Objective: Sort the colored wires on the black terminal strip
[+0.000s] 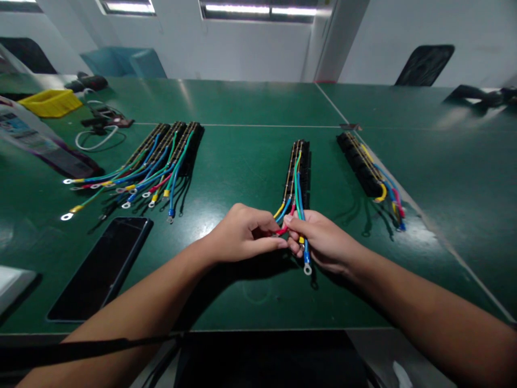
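Observation:
A black terminal block (297,167) with metal strips lies on the green table, its coloured wires running toward me. My left hand (252,234) pinches a red wire (281,230) near its end. Closed round the same wire bundle, my right hand (319,237) grips the red wire with thumb and finger. A blue wire with a ring terminal (307,267) hangs out below my right fingers, beside a green wire (297,188). The yellow wire (279,210) and another blue one pass behind my fingertips, which hide their ends.
Several wired terminal blocks (173,143) lie side by side at left, ring terminals toward me. Another wired block (359,164) lies at right. A phone (100,269), a bottle-like container (44,140), a white cable (99,145) and a yellow bin (52,102) occupy the left side.

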The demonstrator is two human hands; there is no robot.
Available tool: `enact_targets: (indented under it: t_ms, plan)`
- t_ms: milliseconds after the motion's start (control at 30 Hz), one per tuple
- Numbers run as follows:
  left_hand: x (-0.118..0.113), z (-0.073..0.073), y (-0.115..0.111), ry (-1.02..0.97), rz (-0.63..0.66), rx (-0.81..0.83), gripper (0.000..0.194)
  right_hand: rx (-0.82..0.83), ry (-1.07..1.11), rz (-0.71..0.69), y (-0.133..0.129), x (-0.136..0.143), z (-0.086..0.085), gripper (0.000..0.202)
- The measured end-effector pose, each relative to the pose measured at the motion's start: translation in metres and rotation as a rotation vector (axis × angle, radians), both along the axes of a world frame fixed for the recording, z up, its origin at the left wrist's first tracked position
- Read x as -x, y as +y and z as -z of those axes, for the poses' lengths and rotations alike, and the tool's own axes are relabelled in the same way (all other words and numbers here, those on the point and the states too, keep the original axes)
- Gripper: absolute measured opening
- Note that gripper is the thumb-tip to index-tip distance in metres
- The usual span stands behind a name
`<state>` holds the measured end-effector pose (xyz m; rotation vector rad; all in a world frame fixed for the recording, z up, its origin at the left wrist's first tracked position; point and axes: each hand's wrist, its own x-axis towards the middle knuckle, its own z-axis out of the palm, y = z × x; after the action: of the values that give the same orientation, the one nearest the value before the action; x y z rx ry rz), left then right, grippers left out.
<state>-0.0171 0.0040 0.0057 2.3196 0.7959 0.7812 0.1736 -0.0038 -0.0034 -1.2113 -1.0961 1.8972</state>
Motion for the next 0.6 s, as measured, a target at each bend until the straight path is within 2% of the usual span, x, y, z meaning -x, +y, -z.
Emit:
enact_targets:
  t_ms: [133, 233, 400, 600]
  plan:
    - [-0.0002, 0.0025, 0.0013, -0.019, -0.035, -0.233, 0.024, 0.073, 0.083, 0.014, -0.0004, 0.0008, -0.0017, 0.017]
    - [-0.0014, 0.0038, -0.0006, 0.016, -0.006, -0.336, 0.019, 0.095, 0.119, 0.015, -0.0002, 0.0021, -0.0018, 0.02]
    - [-0.002, 0.003, -0.0031, 0.061, 0.033, -0.334, 0.013, 0.071, 0.126, -0.005, 0.0002, 0.0011, 0.0005, 0.022]
    - [-0.0033, 0.0054, 0.0012, 0.078, 0.024, -0.356, 0.016, -0.03, -0.006, -0.092, -0.0011, 0.002, 0.0034, 0.019]
